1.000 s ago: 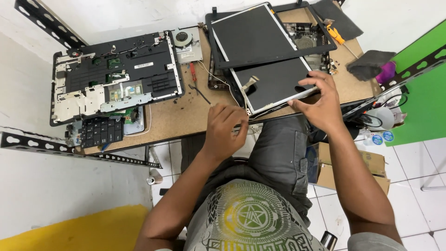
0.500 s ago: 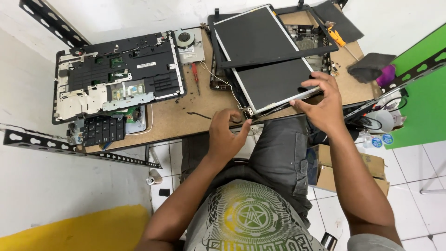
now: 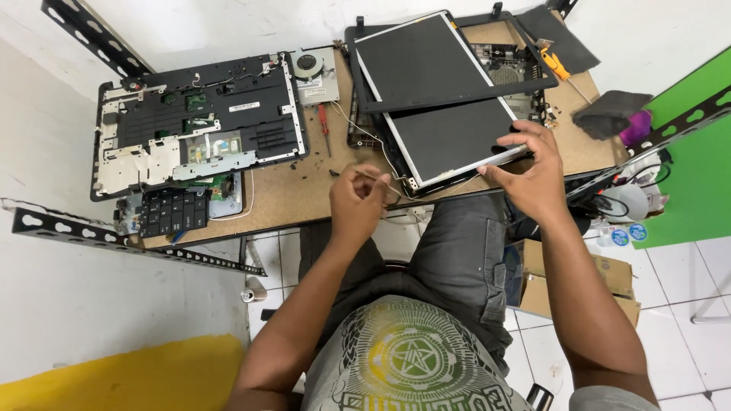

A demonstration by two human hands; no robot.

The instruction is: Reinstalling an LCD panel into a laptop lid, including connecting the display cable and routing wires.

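Observation:
A flat dark laptop screen panel (image 3: pixel 449 137) lies tilted over a black lid frame (image 3: pixel 426 57) at the back right of the brown table (image 3: pixel 304 190). My right hand (image 3: pixel 533 171) grips the panel's near right edge between thumb and fingers. At the panel's near left corner, my left hand (image 3: pixel 362 202) pinches a thin cable (image 3: pixel 384 180) that runs to that corner. Thin white wires trail from the same corner toward the back of the table.
An opened black laptop base (image 3: pixel 198 122) fills the left of the table, a loose keyboard piece (image 3: pixel 171 211) below it. A fan (image 3: pixel 308 65), a red screwdriver (image 3: pixel 324 125), an orange-handled tool (image 3: pixel 556 65) and a dark cloth (image 3: pixel 609 114) lie around. Cardboard boxes (image 3: pixel 601 281) stand on the floor.
The panel was raised and turned, and its near edge now sits higher in my right hand. My left hand moved from the table edge up to the panel's corner and took the thin cable.

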